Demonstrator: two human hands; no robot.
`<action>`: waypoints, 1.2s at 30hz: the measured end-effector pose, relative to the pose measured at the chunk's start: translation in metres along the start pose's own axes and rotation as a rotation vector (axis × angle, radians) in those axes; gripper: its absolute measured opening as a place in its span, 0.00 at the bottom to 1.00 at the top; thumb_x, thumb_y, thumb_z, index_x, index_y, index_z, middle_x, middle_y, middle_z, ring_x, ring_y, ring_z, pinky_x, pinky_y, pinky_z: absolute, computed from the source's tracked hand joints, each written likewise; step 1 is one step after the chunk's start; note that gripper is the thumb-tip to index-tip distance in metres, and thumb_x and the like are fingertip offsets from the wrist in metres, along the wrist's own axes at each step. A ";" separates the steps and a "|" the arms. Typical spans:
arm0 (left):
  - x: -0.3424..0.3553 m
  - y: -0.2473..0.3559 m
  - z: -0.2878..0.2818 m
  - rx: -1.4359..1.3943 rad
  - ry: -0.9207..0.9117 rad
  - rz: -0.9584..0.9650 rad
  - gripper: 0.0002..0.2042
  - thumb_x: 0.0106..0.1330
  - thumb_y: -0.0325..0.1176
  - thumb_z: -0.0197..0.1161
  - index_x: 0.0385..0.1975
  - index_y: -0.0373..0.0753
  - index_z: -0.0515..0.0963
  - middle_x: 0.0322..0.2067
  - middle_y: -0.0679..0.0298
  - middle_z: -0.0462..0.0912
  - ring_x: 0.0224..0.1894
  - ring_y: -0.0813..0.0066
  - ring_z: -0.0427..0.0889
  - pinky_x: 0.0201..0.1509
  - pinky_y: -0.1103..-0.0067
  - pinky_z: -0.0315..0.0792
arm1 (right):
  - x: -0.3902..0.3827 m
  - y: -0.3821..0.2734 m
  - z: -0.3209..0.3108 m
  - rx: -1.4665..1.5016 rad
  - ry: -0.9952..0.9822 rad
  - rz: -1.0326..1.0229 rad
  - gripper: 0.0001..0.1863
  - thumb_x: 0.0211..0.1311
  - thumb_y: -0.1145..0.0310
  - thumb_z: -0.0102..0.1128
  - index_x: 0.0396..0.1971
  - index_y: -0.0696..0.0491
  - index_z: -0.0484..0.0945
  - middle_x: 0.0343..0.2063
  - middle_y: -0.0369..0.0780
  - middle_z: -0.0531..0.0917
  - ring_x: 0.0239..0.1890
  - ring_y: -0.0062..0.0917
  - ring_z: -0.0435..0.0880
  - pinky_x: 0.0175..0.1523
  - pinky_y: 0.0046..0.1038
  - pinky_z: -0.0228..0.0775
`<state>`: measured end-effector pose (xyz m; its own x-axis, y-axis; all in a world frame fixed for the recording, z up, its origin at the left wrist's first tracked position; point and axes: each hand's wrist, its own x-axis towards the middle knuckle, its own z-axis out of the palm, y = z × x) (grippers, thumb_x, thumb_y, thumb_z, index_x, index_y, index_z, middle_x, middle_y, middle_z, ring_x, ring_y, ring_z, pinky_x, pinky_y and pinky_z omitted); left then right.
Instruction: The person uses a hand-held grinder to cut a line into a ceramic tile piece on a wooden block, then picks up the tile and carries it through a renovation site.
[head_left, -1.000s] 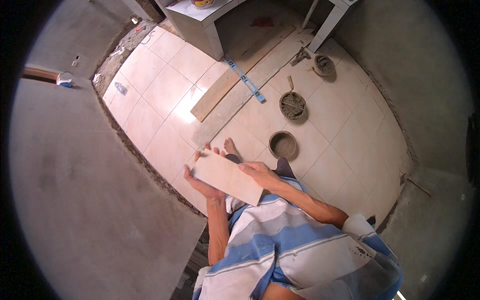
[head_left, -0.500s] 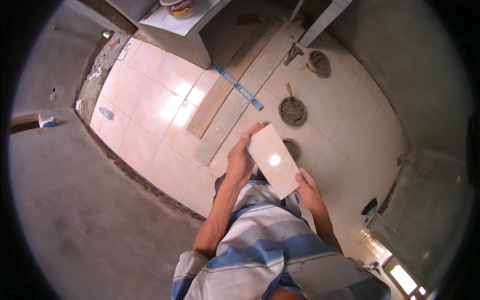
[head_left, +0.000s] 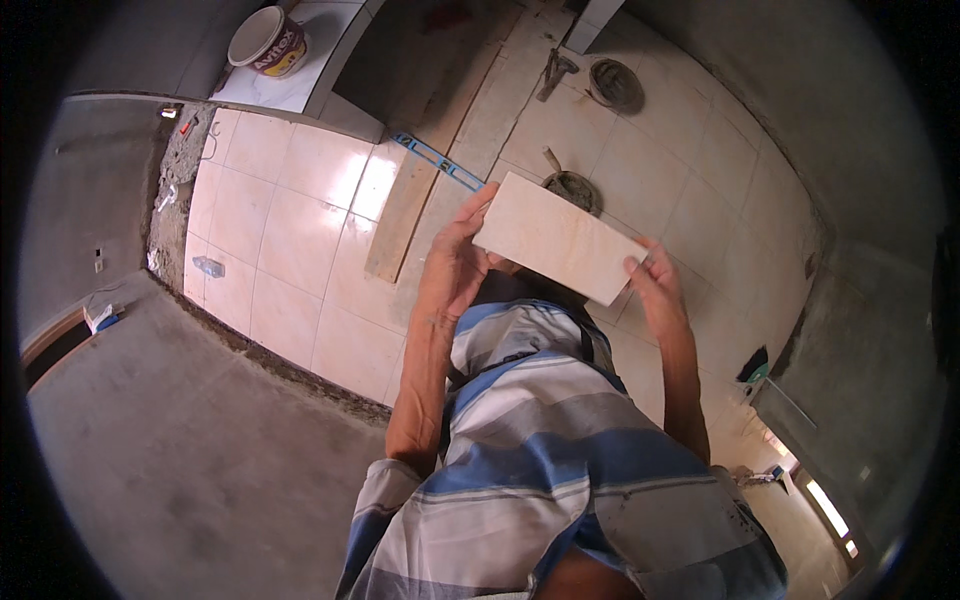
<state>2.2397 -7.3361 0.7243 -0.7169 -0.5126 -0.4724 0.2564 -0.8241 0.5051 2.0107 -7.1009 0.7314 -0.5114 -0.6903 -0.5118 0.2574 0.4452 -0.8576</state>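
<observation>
A rectangular beige tile (head_left: 560,238) is held up in front of my body, its long side running from upper left to lower right. My left hand (head_left: 459,255) grips its left end, fingers reaching behind the edge. At the right end, my right hand (head_left: 655,278) pinches a corner with the thumb on the tile's face. Just beyond the tile's far edge sits a round bucket of grey mortar (head_left: 573,190), partly covered by it, with a wooden handle sticking up. A blue spirit level (head_left: 437,162) lies beyond my left hand, one end hidden.
Wooden planks (head_left: 402,218) lie on the tiled floor (head_left: 290,210). Farther off are a hammer (head_left: 556,75) and another mortar bucket (head_left: 614,86). A paint tub (head_left: 268,42) stands on a white counter (head_left: 318,60) at upper left. A green-black broom (head_left: 754,366) leans by the right wall.
Both hands have raised the tile and turned it from steep to more level, with its right end swung outward. The view has shifted, bringing more of the paint tub into sight.
</observation>
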 end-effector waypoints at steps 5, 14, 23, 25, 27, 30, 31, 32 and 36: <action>0.013 -0.002 0.024 0.142 0.065 0.067 0.25 0.84 0.40 0.59 0.75 0.38 0.72 0.65 0.60 0.80 0.61 0.70 0.84 0.54 0.75 0.85 | 0.048 -0.040 -0.016 0.050 0.090 -0.083 0.23 0.80 0.61 0.65 0.67 0.55 0.77 0.47 0.38 0.90 0.49 0.17 0.86 0.55 0.22 0.75; 0.036 -0.006 0.051 0.557 0.056 0.022 0.25 0.81 0.44 0.66 0.70 0.38 0.75 0.55 0.63 0.86 0.55 0.78 0.85 0.50 0.72 0.86 | 0.095 -0.082 -0.045 0.076 0.184 -0.142 0.22 0.79 0.60 0.67 0.66 0.51 0.81 0.43 0.38 0.90 0.44 0.18 0.86 0.52 0.23 0.75; 0.118 -0.015 0.066 0.308 -0.057 0.088 0.27 0.80 0.44 0.67 0.72 0.37 0.76 0.56 0.66 0.86 0.54 0.80 0.85 0.66 0.70 0.82 | 0.132 -0.036 -0.062 0.303 0.391 -0.235 0.21 0.79 0.58 0.67 0.64 0.52 0.79 0.42 0.37 0.88 0.42 0.18 0.84 0.48 0.24 0.75; 0.150 -0.004 0.081 0.376 -0.027 0.132 0.26 0.82 0.46 0.65 0.72 0.38 0.77 0.54 0.68 0.85 0.46 0.81 0.81 0.58 0.74 0.81 | 0.135 -0.021 -0.053 0.400 0.422 -0.230 0.23 0.79 0.58 0.68 0.65 0.53 0.76 0.42 0.39 0.88 0.41 0.20 0.84 0.46 0.25 0.76; 0.183 0.012 0.094 0.445 0.019 0.167 0.25 0.83 0.48 0.62 0.72 0.39 0.78 0.51 0.71 0.85 0.39 0.83 0.78 0.50 0.78 0.80 | 0.137 -0.012 -0.044 0.472 0.405 -0.198 0.26 0.79 0.58 0.69 0.67 0.53 0.73 0.44 0.40 0.87 0.42 0.21 0.85 0.46 0.25 0.78; 0.253 0.044 0.074 0.590 -0.013 0.145 0.24 0.84 0.50 0.60 0.67 0.40 0.82 0.50 0.70 0.86 0.39 0.82 0.82 0.42 0.79 0.76 | 0.142 -0.020 -0.020 0.581 0.210 -0.124 0.28 0.79 0.63 0.67 0.70 0.53 0.66 0.50 0.44 0.86 0.46 0.28 0.89 0.51 0.33 0.86; 0.267 0.051 0.075 0.607 -0.015 0.128 0.23 0.84 0.50 0.60 0.66 0.40 0.83 0.50 0.69 0.87 0.40 0.80 0.83 0.43 0.78 0.77 | 0.144 -0.018 -0.012 0.605 0.143 -0.100 0.29 0.79 0.64 0.67 0.71 0.54 0.65 0.51 0.45 0.86 0.47 0.29 0.90 0.52 0.35 0.88; 0.283 0.057 0.080 0.620 -0.028 0.105 0.23 0.84 0.50 0.60 0.65 0.40 0.84 0.50 0.68 0.87 0.40 0.79 0.85 0.43 0.77 0.78 | 0.147 -0.023 -0.006 0.636 0.134 -0.078 0.30 0.80 0.68 0.65 0.73 0.56 0.63 0.53 0.47 0.86 0.49 0.33 0.91 0.54 0.37 0.89; 0.321 0.066 0.090 0.612 -0.102 0.060 0.23 0.84 0.51 0.59 0.64 0.40 0.85 0.54 0.64 0.88 0.48 0.73 0.88 0.50 0.74 0.81 | 0.162 -0.022 0.009 0.663 0.140 -0.024 0.34 0.79 0.68 0.67 0.76 0.60 0.60 0.53 0.48 0.87 0.51 0.35 0.91 0.56 0.39 0.89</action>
<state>1.9684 -7.5329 0.6711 -0.7788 -0.5034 -0.3742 -0.0982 -0.4914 0.8654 1.9295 -7.2281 0.6672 -0.6129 -0.5955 -0.5193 0.6705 -0.0441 -0.7406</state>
